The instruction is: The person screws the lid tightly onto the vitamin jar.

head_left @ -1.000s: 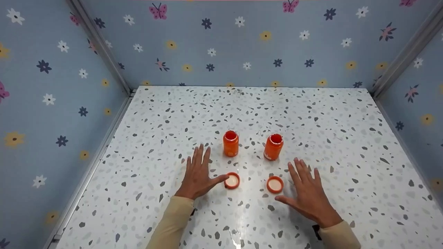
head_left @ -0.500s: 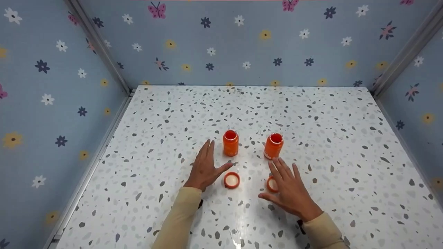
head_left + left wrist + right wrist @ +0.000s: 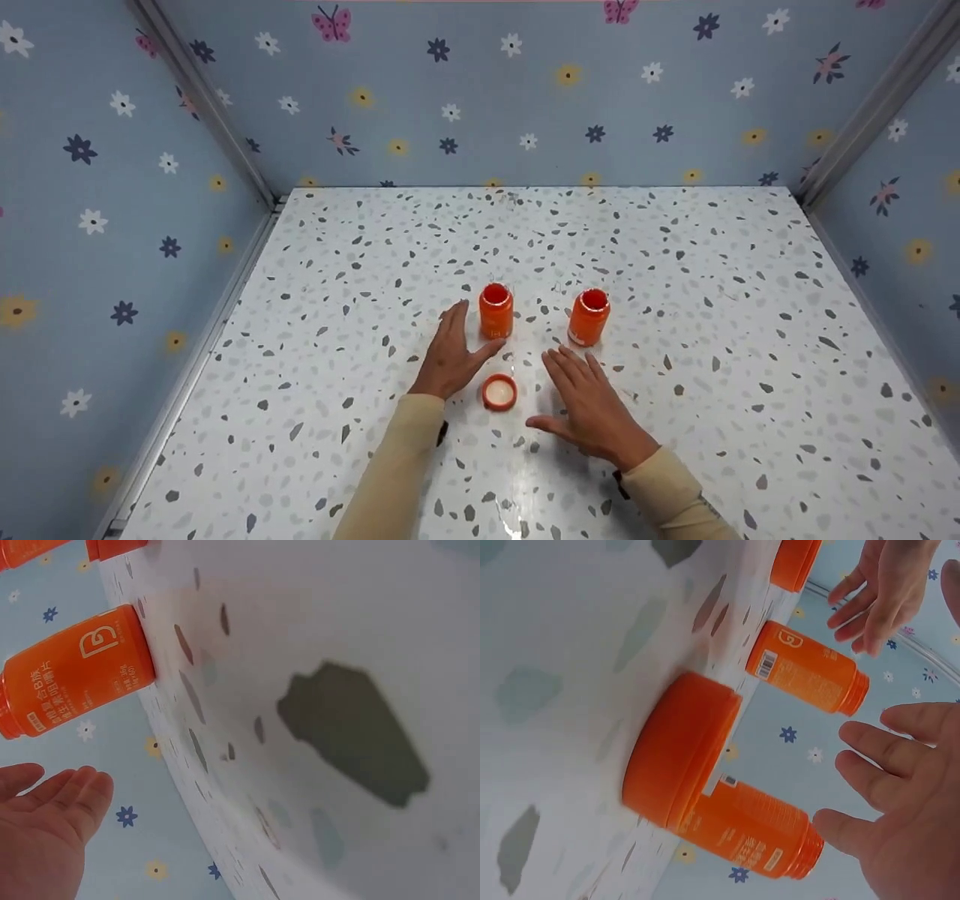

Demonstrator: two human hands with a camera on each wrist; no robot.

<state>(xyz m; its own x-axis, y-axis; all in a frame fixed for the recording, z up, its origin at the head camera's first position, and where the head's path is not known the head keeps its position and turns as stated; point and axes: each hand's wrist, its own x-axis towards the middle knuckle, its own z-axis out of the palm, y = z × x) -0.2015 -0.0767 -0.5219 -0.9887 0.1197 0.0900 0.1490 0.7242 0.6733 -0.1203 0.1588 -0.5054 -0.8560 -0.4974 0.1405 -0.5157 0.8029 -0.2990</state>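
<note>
Two orange bottles without lids stand upright on the table, the left bottle (image 3: 496, 319) and the right bottle (image 3: 588, 324). My left hand (image 3: 447, 361) is held just left of the left bottle, thumb spread toward its near side. In the left wrist view its fingers are extended beside that bottle (image 3: 79, 669). A round orange lid (image 3: 499, 392), pale inside up, lies in front of the left bottle. My right hand (image 3: 594, 411), fingers extended, is in front of the right bottle. It hides the second lid in the head view; the right wrist view shows this lid (image 3: 679, 750).
The white speckled table (image 3: 637, 240) is enclosed by blue panels (image 3: 480, 90) printed with flowers and butterflies. Metal rails (image 3: 210, 105) run along the panel corners. Both forearms wear beige sleeves (image 3: 397, 465) with a dark band at the wrist.
My right hand has moved left, passing over the right lid. My left hand has shifted slightly right and forward, closer to the left bottle. Bottles and lids stay where they were.
</note>
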